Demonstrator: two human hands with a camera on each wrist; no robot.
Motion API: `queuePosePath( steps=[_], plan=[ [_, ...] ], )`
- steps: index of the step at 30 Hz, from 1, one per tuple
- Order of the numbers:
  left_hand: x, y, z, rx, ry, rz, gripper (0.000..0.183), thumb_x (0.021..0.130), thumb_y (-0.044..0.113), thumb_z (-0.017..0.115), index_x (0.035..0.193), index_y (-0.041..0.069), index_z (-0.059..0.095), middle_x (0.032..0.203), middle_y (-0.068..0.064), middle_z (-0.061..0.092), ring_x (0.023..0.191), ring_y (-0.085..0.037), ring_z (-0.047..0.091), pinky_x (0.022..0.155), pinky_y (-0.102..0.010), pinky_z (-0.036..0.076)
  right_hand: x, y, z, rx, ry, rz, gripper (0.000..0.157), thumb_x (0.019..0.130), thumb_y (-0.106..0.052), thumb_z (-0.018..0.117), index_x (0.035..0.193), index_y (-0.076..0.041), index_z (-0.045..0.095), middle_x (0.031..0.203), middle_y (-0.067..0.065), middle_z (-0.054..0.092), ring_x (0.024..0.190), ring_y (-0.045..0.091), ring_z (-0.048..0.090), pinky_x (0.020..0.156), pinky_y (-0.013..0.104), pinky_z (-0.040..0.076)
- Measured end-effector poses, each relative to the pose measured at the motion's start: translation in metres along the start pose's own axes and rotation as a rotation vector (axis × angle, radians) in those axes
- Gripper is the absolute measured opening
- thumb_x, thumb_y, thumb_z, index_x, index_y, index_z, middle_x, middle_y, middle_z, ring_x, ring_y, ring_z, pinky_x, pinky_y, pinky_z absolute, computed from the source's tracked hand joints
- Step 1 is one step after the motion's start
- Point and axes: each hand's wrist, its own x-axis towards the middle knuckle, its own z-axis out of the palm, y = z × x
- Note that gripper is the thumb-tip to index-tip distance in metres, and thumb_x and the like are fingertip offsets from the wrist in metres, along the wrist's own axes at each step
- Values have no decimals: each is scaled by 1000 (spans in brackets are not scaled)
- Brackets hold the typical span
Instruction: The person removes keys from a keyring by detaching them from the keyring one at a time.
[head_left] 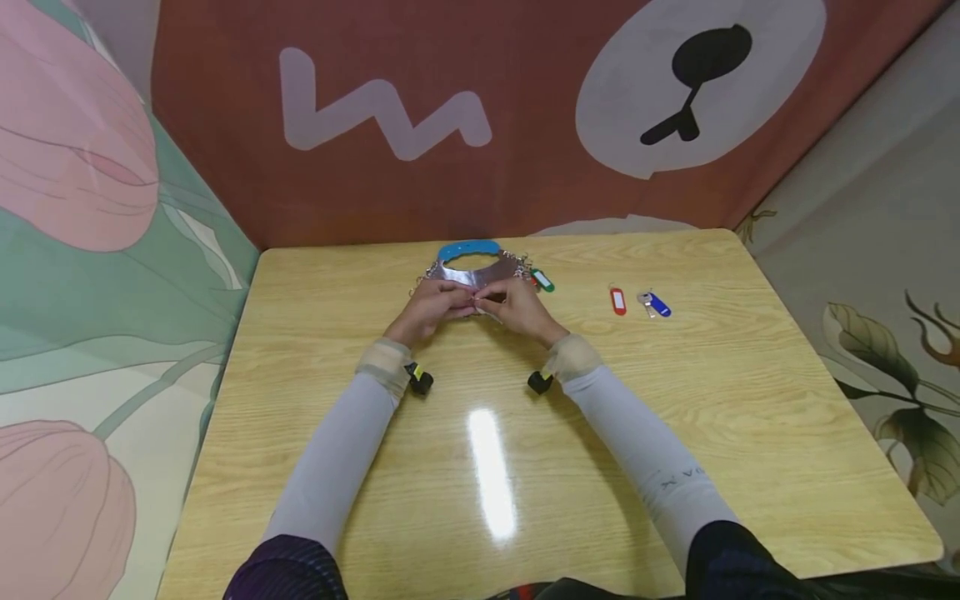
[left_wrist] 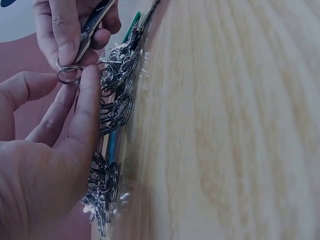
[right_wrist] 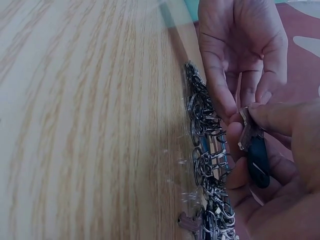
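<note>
Both hands meet over the front of a curved silver plate (head_left: 468,277) with a blue strap (head_left: 468,247) at its far side. My left hand (head_left: 435,307) pinches a small split ring (left_wrist: 69,76) between thumb and finger. My right hand (head_left: 517,308) grips a metal piece with a dark plastic part (right_wrist: 257,162); I cannot tell its exact kind. In the left wrist view the right thumb tip is right at the split ring. Close beside the fingers hang several clustered metal rings and clasps (left_wrist: 115,117).
A green tag (head_left: 542,280) lies at the plate's right end. Farther right on the wooden table (head_left: 420,500) are a red tag (head_left: 618,301) and a key (head_left: 647,302) with a blue tag (head_left: 660,306). A printed wall covering (head_left: 450,192) rises behind the table.
</note>
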Motion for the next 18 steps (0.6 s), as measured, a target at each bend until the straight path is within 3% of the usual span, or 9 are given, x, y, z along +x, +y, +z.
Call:
queuePosePath(
  steps=[9, 18],
  plan=[
    [-4, 4, 4, -38, 63, 34, 31, 100, -11, 63, 128, -25, 59, 88, -13, 73, 75, -14, 75, 86, -29, 64, 2, 0, 1, -28, 12, -30, 10, 98, -9, 76, 100, -3, 84, 101, 12, 81, 85, 21, 74, 71, 23, 54],
    [-4, 1, 5, -33, 96, 52, 30, 100, -10, 65, 126, -25, 61, 84, -8, 74, 74, -13, 75, 90, -33, 63, 2, -5, 5, -126, 64, -29, 12, 98, -11, 78, 102, -2, 84, 100, 12, 81, 83, 21, 74, 73, 28, 53]
  ],
)
